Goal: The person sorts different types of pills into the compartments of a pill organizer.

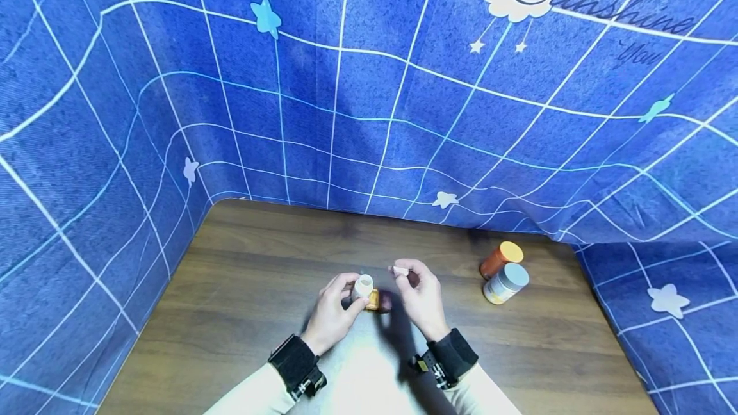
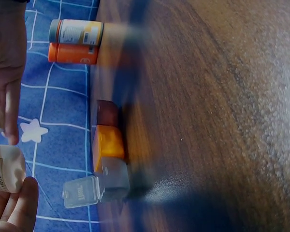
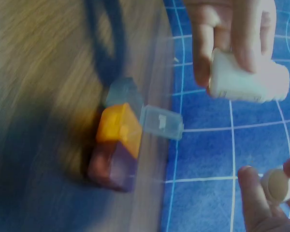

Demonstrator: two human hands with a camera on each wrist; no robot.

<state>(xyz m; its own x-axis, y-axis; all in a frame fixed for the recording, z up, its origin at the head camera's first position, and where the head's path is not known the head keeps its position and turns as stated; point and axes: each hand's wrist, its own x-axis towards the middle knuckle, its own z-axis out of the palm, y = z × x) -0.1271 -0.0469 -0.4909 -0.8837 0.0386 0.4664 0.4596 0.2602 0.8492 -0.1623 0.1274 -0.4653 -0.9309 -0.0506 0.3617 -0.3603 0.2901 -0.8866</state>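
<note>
My left hand (image 1: 332,314) grips a small white bottle (image 1: 363,286) whose open mouth faces up in the head view. A barcode label shows on it in the left wrist view. My right hand (image 1: 423,300), a little to the right, pinches a white cap (image 1: 400,271), apart from the bottle. In the right wrist view the hollow inside of the cap (image 3: 278,186) shows. Behind the hands on the table stands a small pill box (image 1: 373,300) with clear, orange (image 2: 108,147) and purple (image 3: 112,166) compartments. Its clear compartment has the lid (image 2: 81,192) swung open; the other two look closed.
To the right on the wooden table (image 1: 259,248) stand an orange bottle (image 1: 500,259) with a yellow-orange top and a pale bottle (image 1: 506,284) with a grey lid, side by side. A blue grid-patterned cloth (image 1: 311,114) rises behind the table's back edge.
</note>
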